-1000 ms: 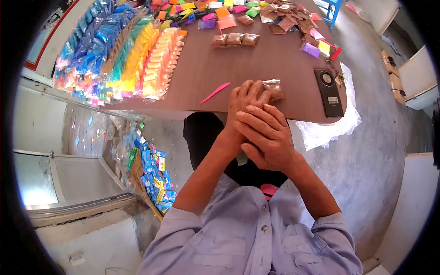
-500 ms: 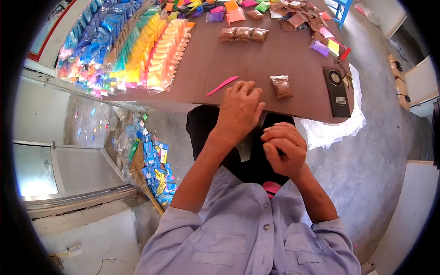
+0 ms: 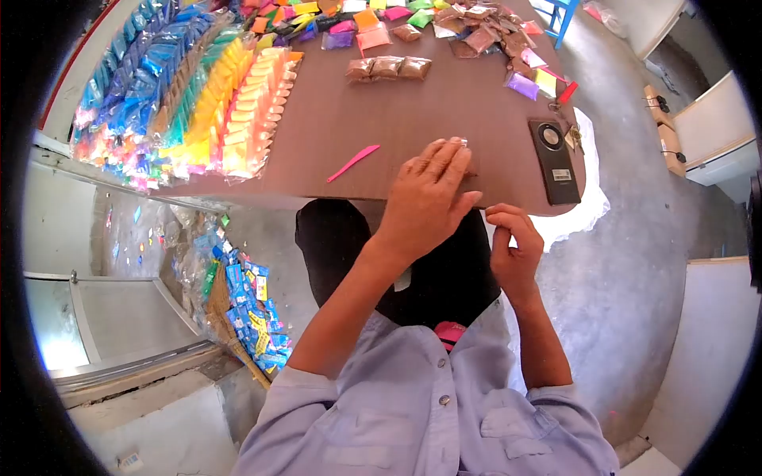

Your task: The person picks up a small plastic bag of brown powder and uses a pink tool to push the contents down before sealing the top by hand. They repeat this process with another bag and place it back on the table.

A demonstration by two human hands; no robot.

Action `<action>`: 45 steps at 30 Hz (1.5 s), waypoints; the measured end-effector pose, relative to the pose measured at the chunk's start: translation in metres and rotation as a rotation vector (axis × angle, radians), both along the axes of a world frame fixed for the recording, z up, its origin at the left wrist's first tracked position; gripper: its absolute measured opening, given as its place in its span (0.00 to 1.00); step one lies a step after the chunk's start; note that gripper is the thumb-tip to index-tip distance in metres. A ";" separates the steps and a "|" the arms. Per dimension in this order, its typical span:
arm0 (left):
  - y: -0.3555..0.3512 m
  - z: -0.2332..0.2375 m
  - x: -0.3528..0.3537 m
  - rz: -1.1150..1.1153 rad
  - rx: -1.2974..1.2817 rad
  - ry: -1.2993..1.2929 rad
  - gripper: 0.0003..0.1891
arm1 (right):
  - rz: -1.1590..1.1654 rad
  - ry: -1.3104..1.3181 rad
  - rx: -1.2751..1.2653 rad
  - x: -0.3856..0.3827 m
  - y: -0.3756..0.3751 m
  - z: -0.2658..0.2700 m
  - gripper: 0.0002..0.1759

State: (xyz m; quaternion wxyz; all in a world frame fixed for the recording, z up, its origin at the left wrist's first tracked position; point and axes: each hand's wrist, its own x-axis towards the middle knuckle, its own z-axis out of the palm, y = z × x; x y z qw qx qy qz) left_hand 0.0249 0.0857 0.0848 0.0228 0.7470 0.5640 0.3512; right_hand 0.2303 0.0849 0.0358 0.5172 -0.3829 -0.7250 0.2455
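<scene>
My left hand (image 3: 429, 190) lies flat over a small clear packet of brown material (image 3: 472, 165), its fingers stretched out. Most of that packet is hidden beneath the hand; only a brown edge and a shiny corner show. Beside the table's front edge, my right hand (image 3: 517, 247) is loosely curled, and nothing shows in it. A pink plastic knife-like tool (image 3: 353, 163) rests on the brown table (image 3: 317, 127), left of my left hand. Farther back, three brown packets (image 3: 387, 68) sit side by side in a row.
Rows of colourful packets (image 3: 246, 119) cover the table's left side. A pile of brown packets (image 3: 480, 36) lies at the back right. A dark phone (image 3: 554, 163) is near the right edge, by keys (image 3: 573, 136). Blue packages (image 3: 254, 309) and a broom (image 3: 226, 317) are on the floor.
My left hand has moved right, from beside the pink tool onto the single brown packet. My right hand has risen towards the table edge. The whole view has shifted slightly.
</scene>
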 end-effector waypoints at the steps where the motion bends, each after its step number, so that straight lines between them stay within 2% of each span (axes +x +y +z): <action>1: 0.007 -0.010 0.005 -0.005 -0.008 0.069 0.30 | -0.002 -0.015 -0.012 -0.001 -0.001 0.000 0.11; 2: 0.011 -0.020 0.007 -0.009 -0.016 0.141 0.31 | -0.018 -0.080 0.021 -0.001 0.000 -0.001 0.10; 5: 0.017 -0.044 0.002 -0.044 -0.047 0.129 0.31 | -0.027 -0.084 0.029 0.002 0.002 0.001 0.10; 9: 0.019 -0.038 -0.003 -0.048 -0.064 0.169 0.30 | -0.072 -0.113 0.038 0.008 0.013 0.004 0.10; 15: 0.035 -0.034 -0.019 -0.086 -0.110 0.165 0.22 | -0.083 -0.132 0.101 -0.001 0.034 0.013 0.10; 17: 0.035 -0.036 -0.024 -0.088 -0.095 0.007 0.19 | -0.120 -0.156 0.148 -0.004 0.043 0.016 0.11; 21: 0.025 -0.036 -0.031 -0.119 -0.052 0.150 0.19 | -0.118 -0.117 0.104 -0.010 0.060 0.002 0.12; 27: 0.026 -0.036 -0.035 -0.178 -0.035 0.266 0.20 | -0.230 -0.183 0.202 -0.016 0.062 -0.009 0.11; 32: 0.018 -0.035 -0.017 -0.112 -0.038 0.130 0.21 | -0.187 -0.119 0.171 -0.015 0.060 -0.006 0.10; 35: 0.005 -0.010 -0.009 -0.055 -0.067 0.023 0.23 | -0.196 -0.127 0.168 -0.016 0.059 -0.003 0.09; 36: 0.002 -0.011 -0.016 -0.053 -0.071 0.028 0.23 | -0.194 -0.122 0.163 -0.016 0.058 -0.003 0.09; 38: -0.003 -0.014 -0.044 0.108 -0.074 0.082 0.22 | -0.164 -0.118 0.154 -0.015 0.058 -0.002 0.09; 43: -0.011 -0.023 -0.126 0.376 -0.103 0.126 0.12 | -0.120 -0.119 0.157 -0.023 0.056 0.010 0.09; 45: -0.011 -0.021 -0.141 0.335 -0.150 0.065 0.10 | -0.083 -0.108 0.154 -0.031 0.057 0.010 0.10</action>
